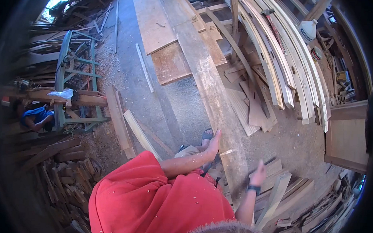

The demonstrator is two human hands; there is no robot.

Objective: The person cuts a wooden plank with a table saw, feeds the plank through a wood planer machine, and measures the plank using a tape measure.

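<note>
A long, worn wooden plank stretches from the far end of the workspace down to the front of my body. My left hand grips its left edge, thumb toward the top face and the other fingers mostly hidden. To the right of the plank, my right hand is held apart from it with nothing in it, its fingers extended and slightly blurred. A dark band circles the right wrist. Beneath the far part of the plank lie wide brown boards.
Long pale boards are stacked at the right, with a hammer and a white jug there. Offcuts lie near my right hand. A green frame stands left, near another person. Scrap wood is piled lower left.
</note>
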